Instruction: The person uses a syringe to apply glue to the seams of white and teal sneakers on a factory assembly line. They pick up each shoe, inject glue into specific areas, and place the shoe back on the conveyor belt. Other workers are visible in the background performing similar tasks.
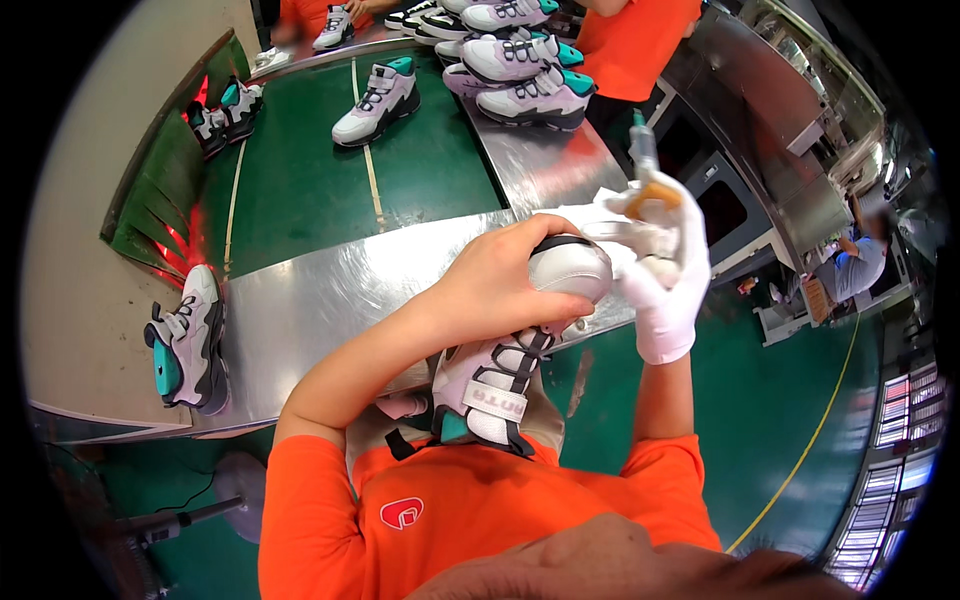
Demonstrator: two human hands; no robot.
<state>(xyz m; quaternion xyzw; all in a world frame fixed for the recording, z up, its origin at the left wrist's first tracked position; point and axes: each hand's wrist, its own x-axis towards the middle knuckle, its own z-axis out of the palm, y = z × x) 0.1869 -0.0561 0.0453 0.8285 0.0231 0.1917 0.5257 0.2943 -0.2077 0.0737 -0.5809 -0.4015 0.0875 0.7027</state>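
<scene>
A white and lilac high-top sneaker (494,372) with black laces is held toe-up against my body, its heel and teal lining low by my shirt. My bare left hand (492,275) is closed around its toe end, thumb on the white toe cap. Beside the toe is my right hand (680,275) in a white glove, its fingers bent around a slim pale tool (642,145) with a teal tip that points up and away. An amber-coloured piece (655,197) and some whitish material show at those fingers; blur hides what they are.
A metal ledge (330,300) borders a green conveyor belt (300,140). One sneaker (377,103) stands on the belt, another (190,340) on the ledge's left end. Several sneakers (530,95) are piled on a metal table, near co-workers in orange. Machinery (790,150) stands right.
</scene>
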